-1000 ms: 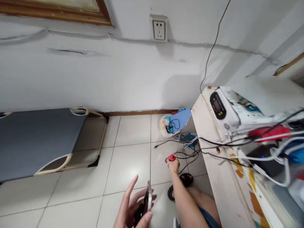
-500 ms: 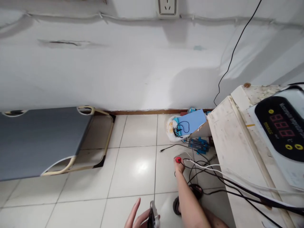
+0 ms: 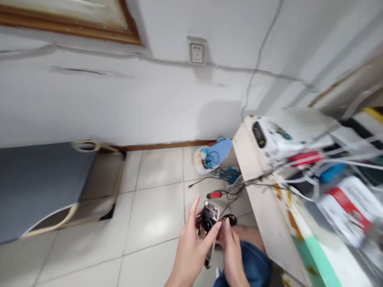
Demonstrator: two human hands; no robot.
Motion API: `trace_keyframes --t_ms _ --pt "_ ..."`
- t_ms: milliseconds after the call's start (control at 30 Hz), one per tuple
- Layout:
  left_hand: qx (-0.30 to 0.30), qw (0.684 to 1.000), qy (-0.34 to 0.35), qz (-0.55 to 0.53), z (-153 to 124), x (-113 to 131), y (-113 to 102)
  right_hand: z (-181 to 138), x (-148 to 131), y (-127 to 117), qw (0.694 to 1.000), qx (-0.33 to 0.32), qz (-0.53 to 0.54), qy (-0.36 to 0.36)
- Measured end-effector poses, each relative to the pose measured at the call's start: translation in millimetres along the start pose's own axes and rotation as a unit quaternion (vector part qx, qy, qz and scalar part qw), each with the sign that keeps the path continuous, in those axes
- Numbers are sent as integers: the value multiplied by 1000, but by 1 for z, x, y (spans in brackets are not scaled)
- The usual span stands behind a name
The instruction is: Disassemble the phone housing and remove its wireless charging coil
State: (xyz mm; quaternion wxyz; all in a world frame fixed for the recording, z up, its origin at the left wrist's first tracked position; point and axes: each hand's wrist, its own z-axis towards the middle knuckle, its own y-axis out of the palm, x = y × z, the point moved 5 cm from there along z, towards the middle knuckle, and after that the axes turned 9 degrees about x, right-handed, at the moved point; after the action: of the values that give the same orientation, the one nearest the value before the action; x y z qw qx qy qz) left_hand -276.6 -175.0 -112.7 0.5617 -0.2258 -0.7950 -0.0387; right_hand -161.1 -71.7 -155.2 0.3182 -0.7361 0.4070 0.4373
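Closed around the edges of a smartphone (image 3: 213,209), the left hand (image 3: 190,247) has its fingers bent along one side and its thumb laid across the other, with little gap left in the grasp. This phone is held tilted above the tiled floor (image 3: 155,211), to the left of the white workbench (image 3: 269,227). Between the phone and the workbench is the right hand (image 3: 232,255), fingers bent inward, just beside the phone; blur and overlap make it impossible to tell whether it touches or has hold of anything.

On the tiles left of the workbench, beyond the hands, lies a red-handled tool (image 3: 214,195) with black cable beside it. Close to the workbench's far end sits a blue-and-grey fixture (image 3: 229,174), and behind that a blue sheet (image 3: 223,149) rests against a white plastic bag (image 3: 198,159). A grey folding cot (image 3: 44,175) stands well to the left of the workbench, and a wall socket (image 3: 197,53) is set above and left of its far end. On the workbench itself are a white device with a black control panel (image 3: 259,134), tangled white cables and a white box with a red band (image 3: 348,209).
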Motion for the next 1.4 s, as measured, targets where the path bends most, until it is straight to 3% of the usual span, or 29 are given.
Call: trace_keyframes --t_ms 133,200,267,367,500,633,733,833,900,1067,1233,1300,1400 --pt "-132 991 0 -25 -57 27 36 -81 -24 -71 987 27 -48 -154" --pt "-200 980 0 -8 -94 42 60 -122 -35 -113 962 66 -113 -239" --pt "-266 964 13 10 -136 57 85 -157 -41 -157 941 143 -136 -277" --pt "-360 930 69 29 -199 79 123 -194 -33 -217 931 247 -98 -248" --pt "-460 875 143 59 -268 90 177 -224 -8 -280 913 375 60 -151" --pt "-520 839 139 74 -304 87 224 -229 9 -323 909 373 171 -72" --pt "-525 841 103 76 -311 83 245 -225 14 -343 911 352 210 -45" --pt "-516 850 67 77 -313 80 254 -222 19 -353 895 372 244 -20" --pt "-518 850 46 79 -316 77 257 -221 23 -358 892 382 243 -8" --pt "-533 844 -16 58 -322 62 259 -219 28 -372 929 321 185 -15" --pt "-555 829 -74 4 -322 50 257 -226 27 -379 930 346 124 -21" --pt "-561 826 -60 -1 -322 51 256 -231 19 -382 919 386 59 -45" --pt "-562 826 -34 8 -323 51 253 -241 -8 -390 861 473 -116 -145"
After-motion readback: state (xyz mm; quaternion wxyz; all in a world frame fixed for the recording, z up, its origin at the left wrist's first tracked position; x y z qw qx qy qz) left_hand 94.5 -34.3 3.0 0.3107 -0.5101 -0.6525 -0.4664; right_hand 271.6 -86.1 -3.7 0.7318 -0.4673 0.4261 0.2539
